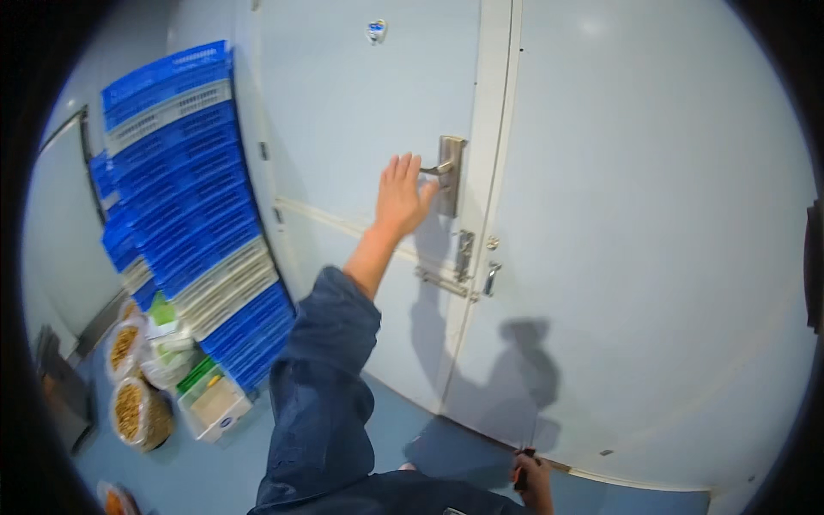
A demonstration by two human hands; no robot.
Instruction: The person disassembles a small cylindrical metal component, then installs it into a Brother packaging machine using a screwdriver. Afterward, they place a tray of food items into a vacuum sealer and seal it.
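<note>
My left hand (400, 196) is raised in front of a pale door (360, 112), its fingers stretched out and the thumb spread. It is at the metal lever handle (447, 176) on a long plate, and the hand hides the lever's end; whether they touch I cannot tell. Low down near the door's foot, my right hand (534, 482) is closed round the red and black grip of a screwdriver (522, 470), its thin shaft pointing up. Below the lever sit a vertical bolt (463, 256), a horizontal slide bolt (442, 281) and a small pull handle (491, 279).
Tall stacks of blue and white plastic crates (184, 172) lean at the left. By their foot stand clear bags of yellowish pieces (142, 416) and a white bin (215, 408). A second pale door panel (652, 215) fills the right. The floor (343, 438) is blue.
</note>
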